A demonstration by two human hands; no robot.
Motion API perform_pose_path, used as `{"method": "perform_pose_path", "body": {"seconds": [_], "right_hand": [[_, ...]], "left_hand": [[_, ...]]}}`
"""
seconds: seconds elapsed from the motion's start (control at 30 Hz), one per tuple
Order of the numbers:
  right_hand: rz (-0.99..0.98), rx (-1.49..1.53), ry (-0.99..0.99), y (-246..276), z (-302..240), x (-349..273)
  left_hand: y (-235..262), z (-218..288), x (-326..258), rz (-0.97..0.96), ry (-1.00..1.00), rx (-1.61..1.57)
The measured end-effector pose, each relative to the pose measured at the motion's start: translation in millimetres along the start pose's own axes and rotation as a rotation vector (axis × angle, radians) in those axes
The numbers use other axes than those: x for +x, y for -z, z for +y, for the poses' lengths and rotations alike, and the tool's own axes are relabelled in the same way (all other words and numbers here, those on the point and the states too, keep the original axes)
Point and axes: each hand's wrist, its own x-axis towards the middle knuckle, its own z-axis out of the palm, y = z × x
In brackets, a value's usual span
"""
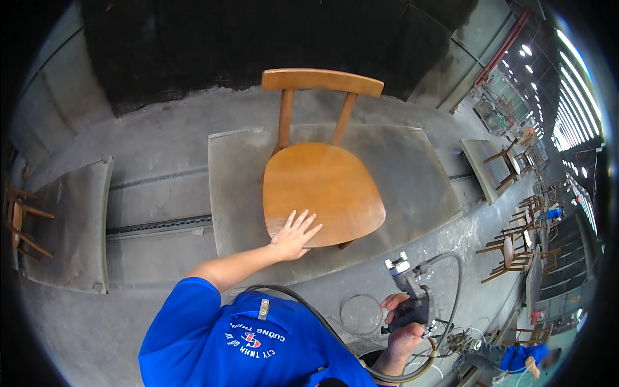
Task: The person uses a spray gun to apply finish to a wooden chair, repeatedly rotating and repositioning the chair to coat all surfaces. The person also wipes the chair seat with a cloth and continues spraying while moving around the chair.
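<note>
A wooden chair (322, 187) with a rounded orange-brown seat and a curved backrest (322, 81) stands upright in front of me. My left hand (295, 237) rests on the near edge of its seat, fingers spread and nothing held. In my right hand (406, 338) is a spray gun (411, 302), dark-bodied with a silvery nozzle end, closed in the fingers to the right of the chair and apart from it. A grey hose (458, 277) loops from the gun. Pale haze shows faintly between the nozzle and the seat. The chair's lower legs are mostly hidden.
Under the chair is a flat grey board (419, 174); a chain track (161, 226) runs along the floor beside it. Other boards carry chairs at the far left (19, 216) and right (506, 164). A dark wall (258, 39) stands behind. Another person (516, 357) is at lower right.
</note>
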Motion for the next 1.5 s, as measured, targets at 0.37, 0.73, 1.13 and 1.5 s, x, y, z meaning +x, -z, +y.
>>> {"method": "perform_pose_path", "body": {"seconds": [0.37,0.73,1.13,1.5], "right_hand": [[-0.148,0.024,0.136,-25,11,13],[0.202,-0.159,0.114,-18,15,3],[0.332,-0.263,0.101,-18,5,-5],[0.303,-0.093,0.076,-21,-5,-7]], "left_hand": [[-2,3,-3,0.067,0.022,0.070],[-3,4,-1,0.071,0.033,0.090],[-6,4,3,0.113,0.033,0.018],[-6,4,6,0.114,0.039,-0.018]]}}
